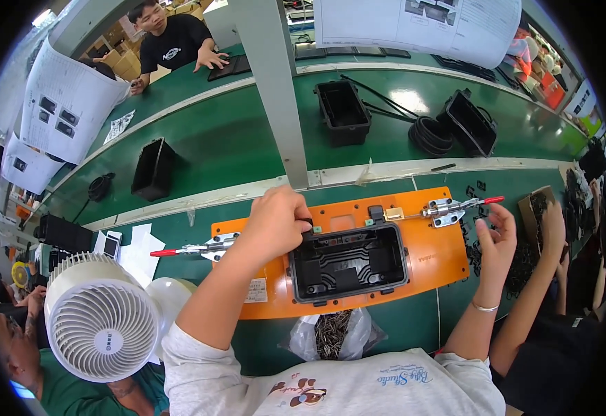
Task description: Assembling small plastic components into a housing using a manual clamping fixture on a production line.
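keep the box [348, 260] flat on the plate [436, 260]; your left hand [275, 216] is at its far left corner, grip unclear; your right hand [498, 239] is loosely open, empty.

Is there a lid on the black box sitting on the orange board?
No, the black box on the orange board is open on top, its inside showing.

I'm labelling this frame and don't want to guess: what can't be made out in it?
All in the head view:
- Whether the left grip holds anything at the black box's far left corner: the hand itself hides its fingertips.
- Whether the right grip holds anything small: its curled fingers block it.
- The left clamp's inner end: behind the left arm.
- The plastic bag's near edge: the shirt covers it.
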`<state>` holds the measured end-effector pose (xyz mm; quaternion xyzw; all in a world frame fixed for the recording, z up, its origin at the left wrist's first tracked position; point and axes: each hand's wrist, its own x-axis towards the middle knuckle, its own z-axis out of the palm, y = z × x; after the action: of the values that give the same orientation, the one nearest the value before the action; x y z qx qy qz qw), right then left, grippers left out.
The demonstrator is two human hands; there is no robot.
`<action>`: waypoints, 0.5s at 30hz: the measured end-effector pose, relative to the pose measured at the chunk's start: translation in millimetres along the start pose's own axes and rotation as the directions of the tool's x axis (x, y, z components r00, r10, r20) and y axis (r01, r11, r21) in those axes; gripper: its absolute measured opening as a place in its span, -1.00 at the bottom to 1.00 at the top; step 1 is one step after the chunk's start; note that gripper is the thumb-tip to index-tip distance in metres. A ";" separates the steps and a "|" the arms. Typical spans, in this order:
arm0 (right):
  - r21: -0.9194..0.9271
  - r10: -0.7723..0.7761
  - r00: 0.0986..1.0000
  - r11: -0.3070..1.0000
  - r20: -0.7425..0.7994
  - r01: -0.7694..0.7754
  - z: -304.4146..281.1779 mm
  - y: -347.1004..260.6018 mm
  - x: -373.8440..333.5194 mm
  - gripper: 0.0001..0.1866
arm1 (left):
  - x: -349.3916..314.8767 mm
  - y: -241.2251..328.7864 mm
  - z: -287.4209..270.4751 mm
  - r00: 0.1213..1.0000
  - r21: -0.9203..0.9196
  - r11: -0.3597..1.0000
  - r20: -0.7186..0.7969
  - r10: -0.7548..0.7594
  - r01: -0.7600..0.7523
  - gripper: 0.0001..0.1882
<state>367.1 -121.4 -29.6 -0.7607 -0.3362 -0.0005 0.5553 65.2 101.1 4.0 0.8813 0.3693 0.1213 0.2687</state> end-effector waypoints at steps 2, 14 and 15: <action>0.148 0.075 0.990 0.987 -0.122 -0.056 -10.5 30.4 8.7 -0.49 | 1.0 -10.6 2.3 1.000 -0.011 1.000 0.014 0.014 -0.014 -0.83; 0.956 0.584 0.762 -0.093 0.280 -0.280 -4.0 89.9 97.8 -0.51 | 15.5 60.5 65.0 0.961 0.318 0.909 0.041 0.273 -0.272 -0.27; 0.971 0.500 0.835 -0.061 0.230 -0.231 -3.3 86.7 102.9 -0.51 | 17.5 60.9 67.0 0.959 0.315 0.908 0.038 0.280 -0.277 -0.27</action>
<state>492.4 -85.2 -63.1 -0.2306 0.0319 0.3014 0.9246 140.7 52.4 -16.8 0.9561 0.2556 0.1011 0.1019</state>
